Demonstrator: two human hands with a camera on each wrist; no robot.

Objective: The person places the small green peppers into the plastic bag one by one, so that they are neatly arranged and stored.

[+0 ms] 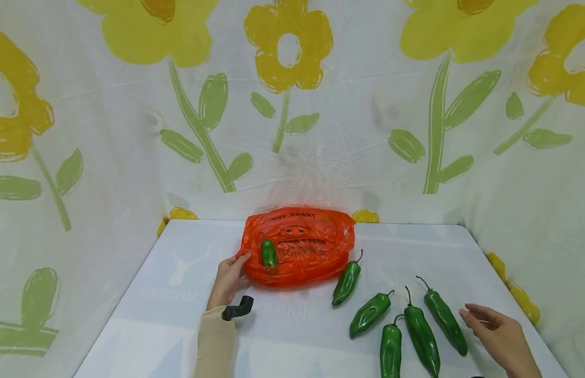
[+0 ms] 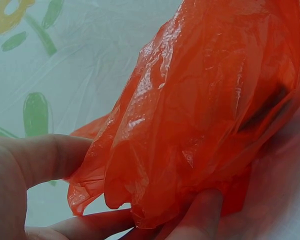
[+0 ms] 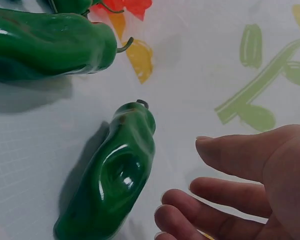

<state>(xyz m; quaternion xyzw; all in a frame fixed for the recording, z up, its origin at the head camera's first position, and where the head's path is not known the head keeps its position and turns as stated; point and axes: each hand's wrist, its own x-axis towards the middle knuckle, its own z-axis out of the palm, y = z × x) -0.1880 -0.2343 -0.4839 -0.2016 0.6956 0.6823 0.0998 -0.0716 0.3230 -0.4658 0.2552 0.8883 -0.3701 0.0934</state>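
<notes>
My left hand (image 1: 228, 278) pinches the left edge of a red-orange plastic bag (image 1: 311, 262); thumb and fingers lie either side of the thin film (image 2: 160, 150) in the left wrist view. A green chili pepper (image 1: 268, 252) sits in the bag's left part, its lower end behind the film. To the right, my right hand (image 1: 500, 336) hovers with relaxed fingers, holding nothing. Nearest to it lies a long green pepper (image 1: 445, 321), which the right wrist view shows as a glossy, dented pepper (image 3: 112, 175) just apart from the fingertips.
Several more green peppers lie on the white table (image 1: 150, 320): one pepper (image 1: 347, 282) beside the bag's right corner, another (image 1: 370, 314) nearer, and two (image 1: 391, 349) (image 1: 422, 336) toward the front. A flower-printed curtain (image 1: 320, 131) surrounds the table's back and sides.
</notes>
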